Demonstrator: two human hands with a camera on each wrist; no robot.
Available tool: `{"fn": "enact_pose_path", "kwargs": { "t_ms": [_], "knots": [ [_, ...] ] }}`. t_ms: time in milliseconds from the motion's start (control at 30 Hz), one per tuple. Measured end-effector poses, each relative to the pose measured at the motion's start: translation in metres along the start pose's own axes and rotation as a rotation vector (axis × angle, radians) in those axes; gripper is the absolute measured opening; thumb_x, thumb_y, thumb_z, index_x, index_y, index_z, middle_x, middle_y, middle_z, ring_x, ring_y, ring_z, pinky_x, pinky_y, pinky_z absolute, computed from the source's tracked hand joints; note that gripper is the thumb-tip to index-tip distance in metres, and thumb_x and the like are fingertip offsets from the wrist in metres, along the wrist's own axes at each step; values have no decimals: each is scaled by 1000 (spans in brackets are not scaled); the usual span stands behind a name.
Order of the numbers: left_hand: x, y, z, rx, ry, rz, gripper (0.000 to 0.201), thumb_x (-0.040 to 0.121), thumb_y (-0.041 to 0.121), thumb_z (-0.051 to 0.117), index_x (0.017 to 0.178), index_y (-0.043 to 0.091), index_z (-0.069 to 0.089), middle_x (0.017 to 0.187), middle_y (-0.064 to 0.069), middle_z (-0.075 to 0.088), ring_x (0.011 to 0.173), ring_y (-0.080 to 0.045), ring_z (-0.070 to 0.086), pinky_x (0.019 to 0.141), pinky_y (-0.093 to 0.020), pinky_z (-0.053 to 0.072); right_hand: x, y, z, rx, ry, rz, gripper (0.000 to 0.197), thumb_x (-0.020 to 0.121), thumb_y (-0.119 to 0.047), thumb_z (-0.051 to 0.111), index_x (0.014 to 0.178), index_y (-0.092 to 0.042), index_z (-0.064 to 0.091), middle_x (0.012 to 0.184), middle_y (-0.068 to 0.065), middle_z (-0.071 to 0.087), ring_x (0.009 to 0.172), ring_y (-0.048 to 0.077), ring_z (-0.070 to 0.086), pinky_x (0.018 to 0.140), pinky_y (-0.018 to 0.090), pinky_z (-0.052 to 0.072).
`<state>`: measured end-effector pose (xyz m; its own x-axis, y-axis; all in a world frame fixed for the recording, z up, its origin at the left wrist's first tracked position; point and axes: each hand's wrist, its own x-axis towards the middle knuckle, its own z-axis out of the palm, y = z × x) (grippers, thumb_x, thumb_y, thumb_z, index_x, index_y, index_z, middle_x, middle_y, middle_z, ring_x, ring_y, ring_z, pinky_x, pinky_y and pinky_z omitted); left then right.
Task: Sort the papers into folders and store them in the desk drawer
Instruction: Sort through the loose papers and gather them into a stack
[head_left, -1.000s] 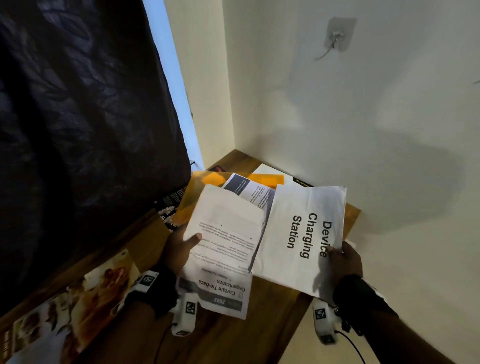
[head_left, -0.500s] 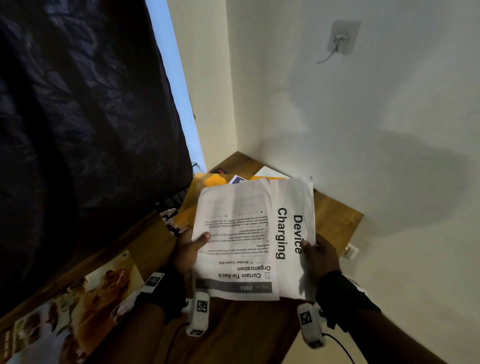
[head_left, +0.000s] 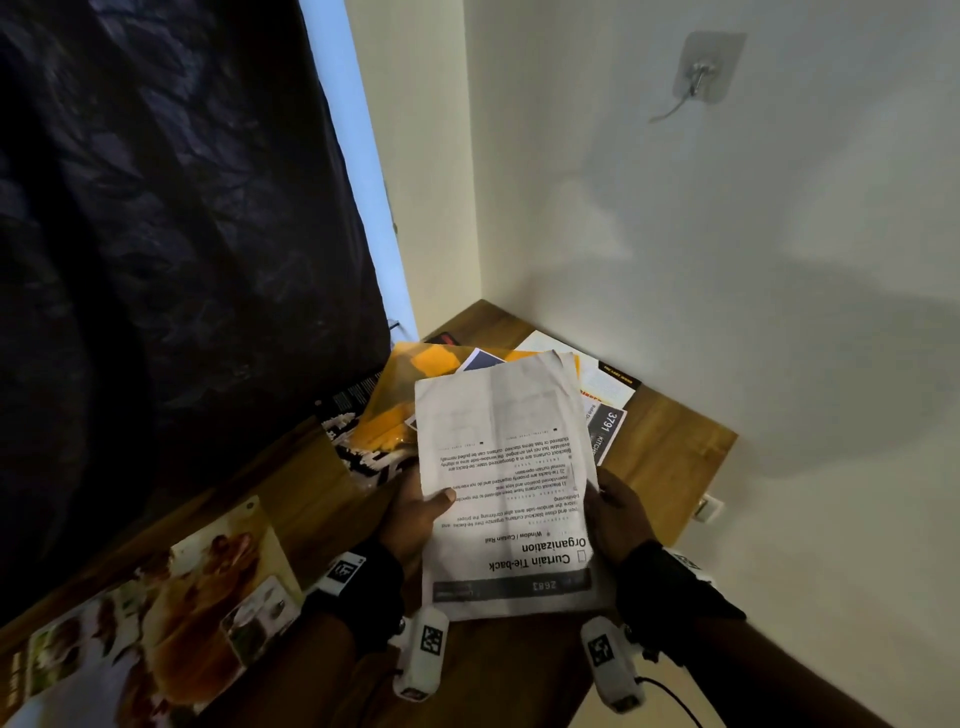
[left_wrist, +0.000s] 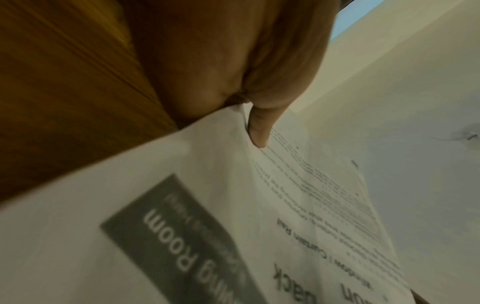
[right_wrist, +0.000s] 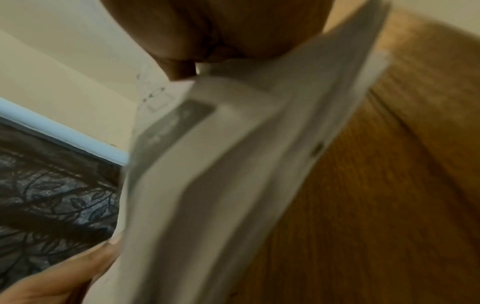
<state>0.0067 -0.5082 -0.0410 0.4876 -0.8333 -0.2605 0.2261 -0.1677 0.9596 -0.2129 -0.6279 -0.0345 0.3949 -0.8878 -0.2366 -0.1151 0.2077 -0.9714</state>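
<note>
Both hands hold one stack of white printed papers (head_left: 504, 467) above the wooden desk (head_left: 670, 441). The top sheet reads "Curtain Tie-back Organization", upside down to me. My left hand (head_left: 415, 514) grips the stack's left edge, thumb on top, as the left wrist view shows on the stack of papers (left_wrist: 259, 205) under my left hand (left_wrist: 255, 131). My right hand (head_left: 615, 512) grips the right edge; in the right wrist view the stack of papers (right_wrist: 233, 164) is blurred below my right hand (right_wrist: 207, 41). An orange folder (head_left: 410, 384) lies behind the stack on the desk.
More printed sheets (head_left: 605, 410) lie at the desk's back corner by the white wall (head_left: 727, 234). A black-and-white patterned item (head_left: 363, 452) and a food magazine (head_left: 171, 613) lie on the left. A dark curtain (head_left: 156, 234) hangs at left. The desk's right edge is close.
The "Device Charging Station" sheet in my right hand slid left under the left-hand sheet, so the papers now form one stack. Both hands moved closer together.
</note>
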Motion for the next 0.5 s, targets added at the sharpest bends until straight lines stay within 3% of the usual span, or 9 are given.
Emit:
{"fn": "enact_pose_path", "kwargs": {
  "t_ms": [100,167,267,400,500],
  "knots": [
    [6,1,2,51,50,30,39,93,-6,56,129,8,52,123,-9,67,108,-26,67,78,-33,59,0,-6,2,104,-93,118,44,96,-56,40,109,-24,67,99,7,75,91,28,72,83,42,55],
    [10,1,3,70,78,42,41,92,-6,57,131,5,49,125,-11,65,111,-29,65,78,-30,59,3,-9,6,80,-145,72,35,97,-48,47,115,-23,64,104,5,74,92,25,72,85,44,56],
    [11,3,6,45,105,63,42,93,-8,53,133,6,46,124,-9,64,107,-19,66,73,-25,59,13,-5,10,-42,-135,7,22,97,-21,55,118,-20,60,112,4,72,97,19,71,88,45,57],
    [9,-4,-1,16,99,33,47,95,-5,51,139,11,45,129,-8,64,116,-27,63,94,-45,54,24,1,12,-117,-125,0,22,96,-17,54,116,-21,62,109,-2,72,100,17,69,91,45,55],
    [4,-7,-5,15,124,10,45,94,-2,54,136,14,47,128,-8,65,116,-29,64,97,-51,52,28,4,15,-158,-143,-14,20,96,-22,56,114,-21,63,110,-2,71,99,17,68,89,43,55]
  ]
}}
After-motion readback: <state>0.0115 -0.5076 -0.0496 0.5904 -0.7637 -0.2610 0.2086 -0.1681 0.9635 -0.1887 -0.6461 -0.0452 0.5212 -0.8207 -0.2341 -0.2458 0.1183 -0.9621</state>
